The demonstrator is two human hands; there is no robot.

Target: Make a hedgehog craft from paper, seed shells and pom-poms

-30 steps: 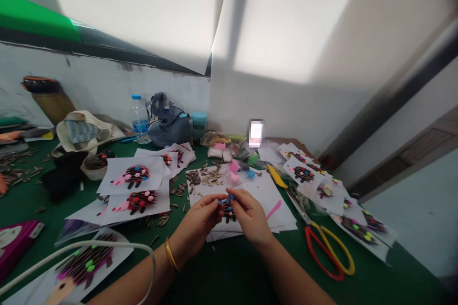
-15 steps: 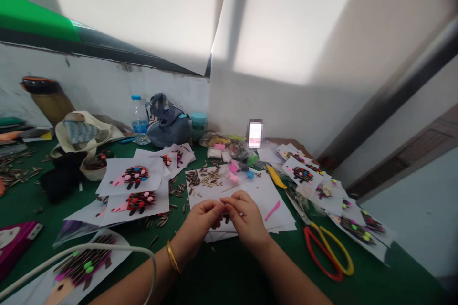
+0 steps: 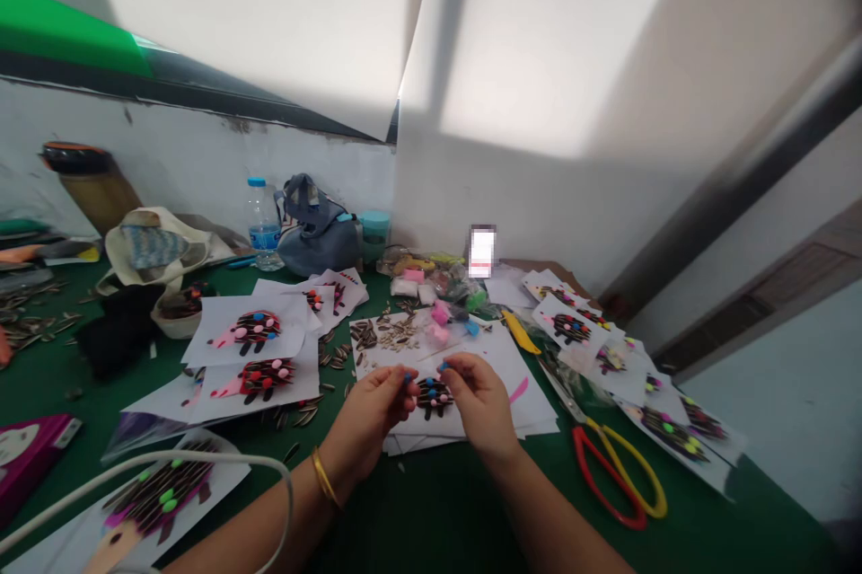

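My left hand [image 3: 383, 403] pinches a small piece of blue clay [image 3: 407, 378] between thumb and finger. Another small blue bit [image 3: 443, 366] is between the thumb and fingertips of my right hand [image 3: 475, 394]. Between and just below the hands, a hedgehog figure [image 3: 435, 394] with dark spines, blue and pink dots and dark feet lies on a stack of white paper [image 3: 539, 408]. My fingers partly hide its left side. Sunflower seeds [image 3: 367, 333], pink clay [image 3: 440, 313] and a larger blue lump [image 3: 472, 328] lie behind it on the paper.
Red and yellow scissors [image 3: 610, 475] and a yellow knife [image 3: 521, 331] lie to the right. Finished hedgehog sheets [image 3: 286, 313] are at both sides. A white cable [image 3: 202, 459] crosses the lower left. A bottle [image 3: 264, 233] and a blue-grey bag [image 3: 316, 237] stand behind.
My hands were together over the paper and have now moved apart, uncovering the hedgehog between them. Blue clay now shows at the fingertips of both hands.
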